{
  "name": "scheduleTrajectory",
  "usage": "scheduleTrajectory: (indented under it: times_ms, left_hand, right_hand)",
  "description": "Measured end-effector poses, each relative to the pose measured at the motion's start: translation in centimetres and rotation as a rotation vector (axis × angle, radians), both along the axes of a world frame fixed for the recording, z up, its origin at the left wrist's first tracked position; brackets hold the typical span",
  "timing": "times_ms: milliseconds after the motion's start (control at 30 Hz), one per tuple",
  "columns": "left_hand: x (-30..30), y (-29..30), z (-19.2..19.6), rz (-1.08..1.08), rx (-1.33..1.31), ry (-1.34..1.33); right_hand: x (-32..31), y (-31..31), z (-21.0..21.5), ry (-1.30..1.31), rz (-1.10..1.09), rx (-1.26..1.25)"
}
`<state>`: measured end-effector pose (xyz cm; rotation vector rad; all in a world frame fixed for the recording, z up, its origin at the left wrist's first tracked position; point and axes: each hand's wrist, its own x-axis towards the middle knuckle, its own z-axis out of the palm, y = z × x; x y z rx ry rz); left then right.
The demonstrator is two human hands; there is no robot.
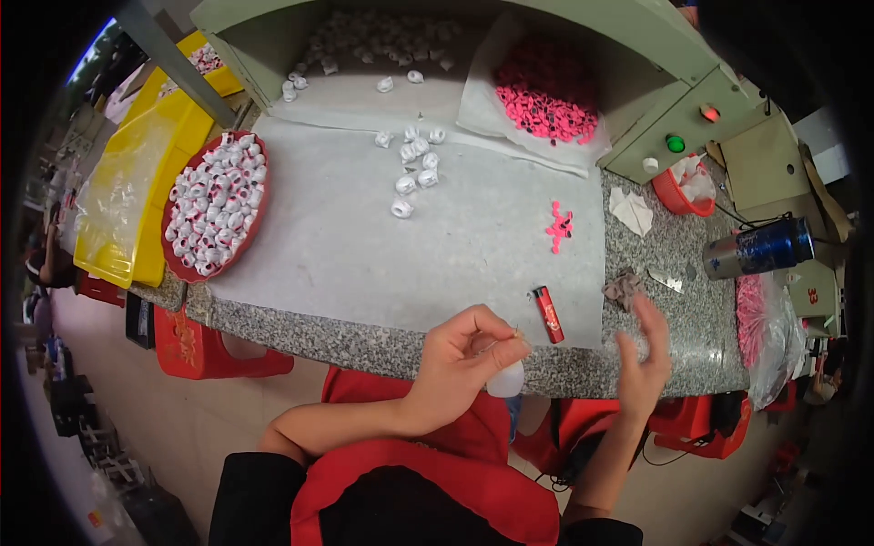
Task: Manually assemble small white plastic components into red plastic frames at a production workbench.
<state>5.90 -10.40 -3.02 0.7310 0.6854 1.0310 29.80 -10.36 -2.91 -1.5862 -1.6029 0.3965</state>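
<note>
Currently: granite worktable (637, 264) carries a grey sheet (382, 246), red tray (216, 205) of white pieces, red lighter (547, 313). Left hand (460, 364) at the near edge, fingers pinched on a small white piece (506, 379), possibly with a thin wire. Right hand (643, 359) open, empty, blurred.

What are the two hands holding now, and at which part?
The left hand pinches a small white piece at its top. The right hand is open and holds nothing.
</note>
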Motion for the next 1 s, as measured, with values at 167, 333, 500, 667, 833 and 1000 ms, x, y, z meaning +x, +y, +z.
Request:
scheduleTrajectory:
  times_ms: [167, 333, 500, 667, 833, 1000]
  left_hand:
    - [-0.5, 3.2, 1.8, 0.14, 0.171, 0.122]
    - [-7.4, 9.8, -2.1, 0.569, 0.406, 0.948]
    - [-9.5, 11.9, -5.3, 0.457, 0.386, 1.271]
    - [-8.7, 12.1, -5.0, 0.419, 0.406, 1.369]
    - [-6.3, 11.0, -1.4, 0.266, 0.068, 0.593]
    - [-4.0, 11.0, 3.0, 0.09, 0.19, 0.193]
  right_hand:
    - [-10.5, -0.8, 0.3, 0.753, 0.432, -0.456]
    - [-10.5, 1.6, 0.9, 0.977, 0.184, -0.458]
    - [-9.2, 3.1, -1.8, 1.046, 0.295, -0.563]
    - [-7.6, 3.2, -4.3, 1.095, -0.007, -0.532]
    - [-4.0, 3.9, -2.5, 0.864, -0.161, -0.318]
    - [-8.5, 5.1, 4.5, 0.807, -0.05, -0.129]
